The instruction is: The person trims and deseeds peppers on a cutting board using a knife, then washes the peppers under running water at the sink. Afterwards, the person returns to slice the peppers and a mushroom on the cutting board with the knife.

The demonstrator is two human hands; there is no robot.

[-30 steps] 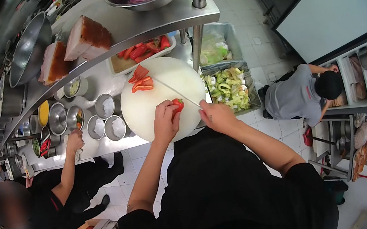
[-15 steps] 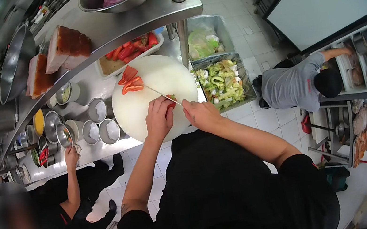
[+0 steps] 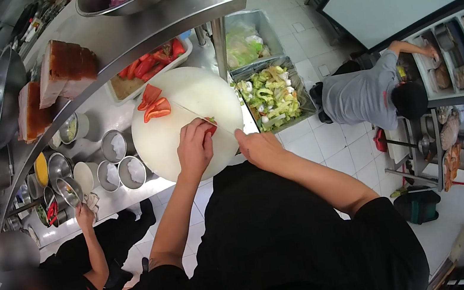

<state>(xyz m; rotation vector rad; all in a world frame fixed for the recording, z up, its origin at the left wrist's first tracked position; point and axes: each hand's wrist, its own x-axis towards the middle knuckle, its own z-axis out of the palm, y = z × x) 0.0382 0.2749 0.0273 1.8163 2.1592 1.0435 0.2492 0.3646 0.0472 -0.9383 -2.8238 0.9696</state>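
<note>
A round white cutting board [image 3: 169,148] lies on the steel counter. My left hand [image 3: 195,149] has its fingers closed on a red pepper [image 3: 211,127] on the board. In my right hand [image 3: 259,149] is the handle of a knife [image 3: 199,117], whose thin blade points up and left across the board, beside the pepper. Cut red pepper pieces [image 3: 154,107] rest near the board's upper left. Behind the board, a white tray [image 3: 113,93] holds several red peppers [image 3: 145,66].
A steel shelf [image 3: 165,20] with meat blocks [image 3: 66,67] and an onion bowl [image 3: 133,5] crosses above the counter. Bins [image 3: 301,83] of greens stand right of the board. One person [image 3: 81,257] works at left with bowls; another [image 3: 357,96] reaches into a fridge at right.
The view has shifted, so the board and shelf appear further left. The knife has moved slightly off the pepper to its right. The person at right now reaches further into the fridge.
</note>
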